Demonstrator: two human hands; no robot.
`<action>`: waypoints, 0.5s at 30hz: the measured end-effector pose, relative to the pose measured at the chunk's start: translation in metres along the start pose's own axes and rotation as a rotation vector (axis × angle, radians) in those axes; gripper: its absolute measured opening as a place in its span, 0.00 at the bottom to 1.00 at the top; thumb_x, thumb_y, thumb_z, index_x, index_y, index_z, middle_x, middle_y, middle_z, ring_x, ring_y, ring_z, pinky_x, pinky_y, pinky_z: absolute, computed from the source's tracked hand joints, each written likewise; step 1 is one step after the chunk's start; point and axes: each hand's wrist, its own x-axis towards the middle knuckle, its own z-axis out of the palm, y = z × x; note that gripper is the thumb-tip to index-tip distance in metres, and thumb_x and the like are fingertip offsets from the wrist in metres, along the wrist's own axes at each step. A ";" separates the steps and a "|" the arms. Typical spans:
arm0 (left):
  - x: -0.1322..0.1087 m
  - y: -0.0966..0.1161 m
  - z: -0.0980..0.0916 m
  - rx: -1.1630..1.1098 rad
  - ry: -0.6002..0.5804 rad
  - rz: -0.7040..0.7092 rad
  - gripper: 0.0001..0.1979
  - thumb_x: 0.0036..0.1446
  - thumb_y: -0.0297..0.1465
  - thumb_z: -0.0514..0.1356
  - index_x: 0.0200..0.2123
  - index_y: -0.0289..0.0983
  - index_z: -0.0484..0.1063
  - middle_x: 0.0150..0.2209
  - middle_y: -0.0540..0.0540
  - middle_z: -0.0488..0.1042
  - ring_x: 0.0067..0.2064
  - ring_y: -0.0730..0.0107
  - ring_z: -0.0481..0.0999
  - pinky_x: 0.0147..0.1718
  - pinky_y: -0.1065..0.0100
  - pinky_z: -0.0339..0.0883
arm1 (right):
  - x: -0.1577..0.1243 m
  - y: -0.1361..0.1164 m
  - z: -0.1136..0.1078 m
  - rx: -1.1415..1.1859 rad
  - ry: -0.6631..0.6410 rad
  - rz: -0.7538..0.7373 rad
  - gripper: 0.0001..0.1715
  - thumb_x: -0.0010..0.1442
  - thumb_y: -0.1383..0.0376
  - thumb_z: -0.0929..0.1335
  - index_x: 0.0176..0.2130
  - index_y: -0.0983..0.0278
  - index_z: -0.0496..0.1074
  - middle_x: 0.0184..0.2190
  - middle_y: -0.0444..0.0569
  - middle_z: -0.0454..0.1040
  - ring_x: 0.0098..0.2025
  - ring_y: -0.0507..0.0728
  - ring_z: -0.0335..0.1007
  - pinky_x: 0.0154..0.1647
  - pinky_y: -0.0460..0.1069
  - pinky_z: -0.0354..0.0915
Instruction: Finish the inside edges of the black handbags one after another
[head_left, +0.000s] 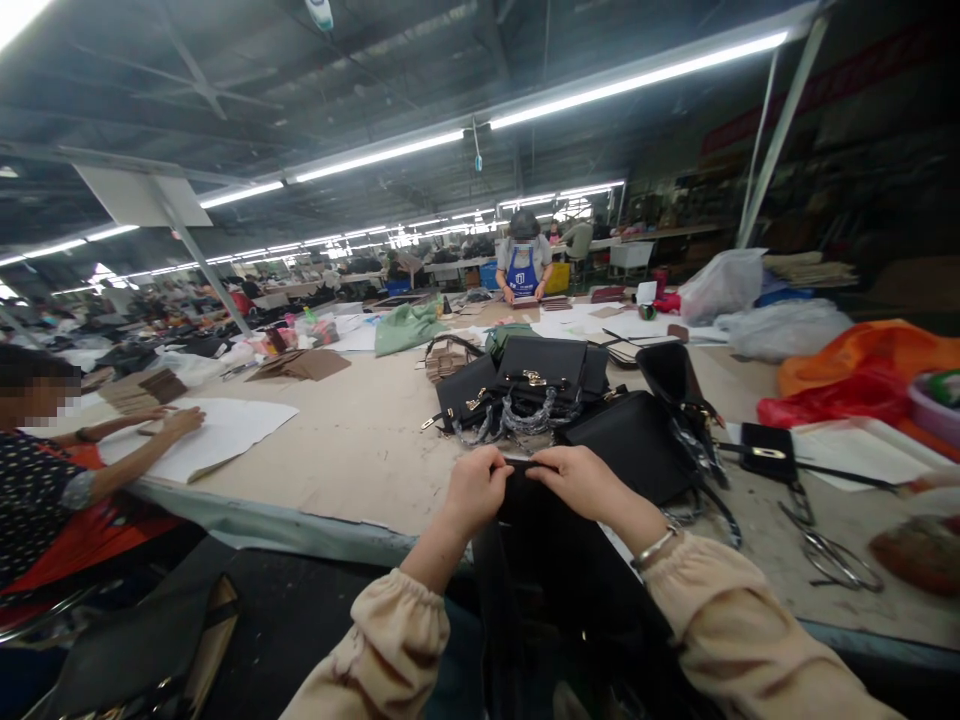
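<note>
- Hands: my left hand [480, 490] and right hand [581, 482] both pinch the top rim of a black leather handbag [559, 560] at the tabletop's [360, 440] near edge.
- Step, I judge: working that rim; further handling needs both pinches firm.

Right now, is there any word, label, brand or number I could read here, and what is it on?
No text can be read.
Red banner under the roof: marks too blurred to read.
Blue apron, far end: white logo too small to read.
Black bags: no brand shows.
</note>
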 end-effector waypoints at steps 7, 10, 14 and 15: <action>0.026 -0.007 -0.006 -0.017 -0.100 0.019 0.04 0.48 0.25 0.62 0.24 0.39 0.72 0.28 0.53 0.76 0.33 0.71 0.74 0.36 0.71 0.65 | 0.009 0.009 -0.002 0.061 -0.011 0.039 0.16 0.60 0.56 0.62 0.33 0.59 0.76 0.31 0.44 0.77 0.34 0.54 0.70 0.33 0.46 0.58; 0.031 -0.009 -0.008 -0.045 -0.157 0.009 0.04 0.47 0.25 0.62 0.25 0.39 0.73 0.30 0.53 0.76 0.34 0.71 0.75 0.37 0.71 0.66 | 0.007 0.015 0.000 0.098 0.009 0.035 0.16 0.60 0.56 0.62 0.31 0.60 0.75 0.30 0.44 0.76 0.33 0.53 0.69 0.31 0.46 0.56; 0.037 -0.009 -0.005 -0.068 -0.178 0.057 0.03 0.48 0.25 0.62 0.25 0.38 0.73 0.31 0.51 0.77 0.35 0.71 0.75 0.39 0.70 0.66 | 0.004 0.022 0.000 0.128 0.033 0.036 0.17 0.61 0.56 0.61 0.29 0.60 0.74 0.28 0.43 0.75 0.30 0.53 0.68 0.30 0.46 0.55; 0.038 -0.009 -0.003 -0.070 -0.181 0.075 0.03 0.48 0.24 0.62 0.25 0.38 0.73 0.32 0.51 0.77 0.36 0.70 0.75 0.39 0.70 0.66 | 0.004 0.024 0.000 0.138 0.037 0.039 0.18 0.61 0.56 0.61 0.29 0.60 0.74 0.28 0.43 0.75 0.30 0.52 0.68 0.30 0.46 0.54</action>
